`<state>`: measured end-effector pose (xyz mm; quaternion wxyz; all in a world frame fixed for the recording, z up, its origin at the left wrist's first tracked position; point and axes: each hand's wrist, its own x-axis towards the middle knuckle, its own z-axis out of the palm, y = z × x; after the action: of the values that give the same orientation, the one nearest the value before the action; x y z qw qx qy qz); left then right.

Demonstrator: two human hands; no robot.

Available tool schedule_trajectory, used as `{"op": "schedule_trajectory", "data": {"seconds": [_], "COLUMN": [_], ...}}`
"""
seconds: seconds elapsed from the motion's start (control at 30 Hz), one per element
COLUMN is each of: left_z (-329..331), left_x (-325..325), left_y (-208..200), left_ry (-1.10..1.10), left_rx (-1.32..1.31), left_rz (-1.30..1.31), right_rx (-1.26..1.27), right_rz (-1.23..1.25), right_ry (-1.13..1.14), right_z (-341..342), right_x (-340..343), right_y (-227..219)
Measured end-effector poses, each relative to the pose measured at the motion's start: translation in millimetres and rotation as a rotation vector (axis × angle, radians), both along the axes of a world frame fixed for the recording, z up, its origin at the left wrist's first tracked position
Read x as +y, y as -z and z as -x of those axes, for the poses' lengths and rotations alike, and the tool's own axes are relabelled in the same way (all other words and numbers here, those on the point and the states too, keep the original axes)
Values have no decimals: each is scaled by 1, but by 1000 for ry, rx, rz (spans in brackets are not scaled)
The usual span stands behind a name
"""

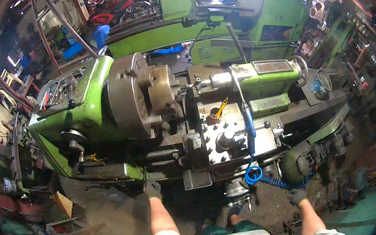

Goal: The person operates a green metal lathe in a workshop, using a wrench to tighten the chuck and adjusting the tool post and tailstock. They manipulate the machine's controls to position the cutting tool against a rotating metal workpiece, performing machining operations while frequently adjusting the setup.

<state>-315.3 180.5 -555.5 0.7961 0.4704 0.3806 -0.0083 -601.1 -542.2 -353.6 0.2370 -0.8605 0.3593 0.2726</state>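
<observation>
Writing: pale marks on green cabinet of rear machine [278, 10]; raised marks on its lower panel [210, 51]; both too faint to tell.
Lathe bed [317, 101]: across ctr. of view, directly in front of person; green headstock [96, 112] at L. end, green tailstock [266, 84] toward R.
L. hand [153, 188]: gloved, up at thin lever [146, 175], just below front edge of headstock end; fingers part-hidden, so grip can't be told.
R. hand [297, 196]: gloved, low, R. of carriage, nr blue coiled hose [274, 181]; finger spread too small to tell, contact w/ hose likewise.
Chuck [125, 99]: large, grey, upright; brown stepped cylinder [161, 88] at R. face.
Working gap: btwn cylinder and tailstock; entered from R. by bright spindle [220, 80].
Toolpost [224, 140]: on carriage, round-topped, ringed w/ bolt heads; yellow tool [221, 107] tilted behind.
Blue-handled wand [250, 131]: along R. side of toolpost, metal tube reaching up in front of tailstock; hose looped below carriage edge.
Handwheel [236, 188]: jutting from carriage front, over brown floor [115, 211]; just ahead of shoe [234, 211].
Rear side: rear machine roughly parallel to lathe bed; blue sheet [166, 50] btwn.
</observation>
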Motion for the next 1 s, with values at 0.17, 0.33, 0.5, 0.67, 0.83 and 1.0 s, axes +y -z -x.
{"op": "schedule_trajectory", "data": {"seconds": [0.17,0.33,0.5,0.67,0.83,1.0], "left_z": [-22,14,48,18,5,-17], "left_x": [-32,-96,-84,-92,-133,-173], "left_y": [35,-75,-90,-117,-168,-278], "left_ry": [-27,917,1185,866,356,71], "left_rx": [274,536,647,266,-231,-495], "left_rz": [-1160,-1936,-1547,-1453,-1144,-256], "right_rx": [-713,-1262,-1177,-983,-1430,-808], "right_rz": [117,36,347,501,292,-717], "right_ry": [30,-94,-558,-602,-573,-483], "right_z": [-107,-226,-285,-323,-320,-261], "right_x": [-12,127,215,245,248,268], "right_y": [-75,-228,-288,-287,-277,-306]}}
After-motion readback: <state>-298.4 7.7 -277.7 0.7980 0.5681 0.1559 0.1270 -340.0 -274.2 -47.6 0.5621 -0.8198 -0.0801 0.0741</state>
